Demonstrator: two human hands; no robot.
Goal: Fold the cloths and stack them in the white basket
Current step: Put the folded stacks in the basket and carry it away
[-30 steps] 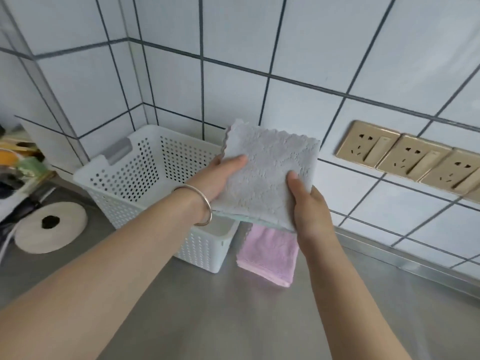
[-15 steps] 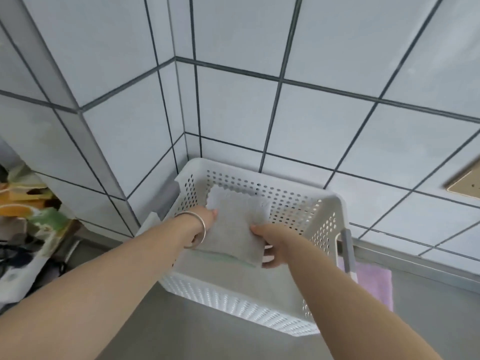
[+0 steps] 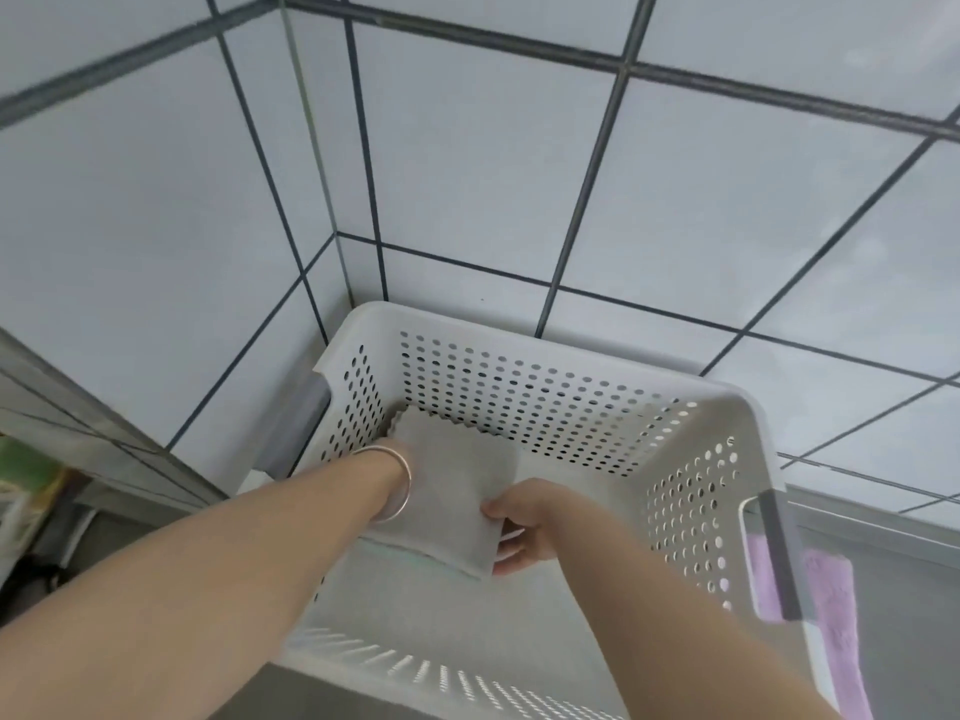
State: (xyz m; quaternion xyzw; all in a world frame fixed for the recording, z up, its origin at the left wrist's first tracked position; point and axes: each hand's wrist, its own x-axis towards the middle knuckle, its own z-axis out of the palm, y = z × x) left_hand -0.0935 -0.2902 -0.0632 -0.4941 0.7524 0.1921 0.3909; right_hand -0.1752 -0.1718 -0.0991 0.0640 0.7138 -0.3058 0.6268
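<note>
Both hands have dropped lower into the white basket (image 3: 545, 350), carrying the folded grey cloth (image 3: 447, 491) down inside it. Right hand (image 3: 524, 532) pinches its near corner, thumb on top. Left hand (image 3: 402, 462) mostly hidden under cloth; grip unclear. Pink cloth (image 3: 836, 615) lies on the counter outside the right wall.

No legible text, label, brand, number or sign appears anywhere in the head view. The white basket (image 3: 545, 356) bears only rows of holes on its walls, with no marking. The grey cloth (image 3: 457, 491) and the pink cloth (image 3: 831, 605) carry no readable tag or print. The tiled wall (image 3: 467, 174) is plain. The coloured items at the far left edge (image 3: 26, 475) are too blurred to read.
</note>
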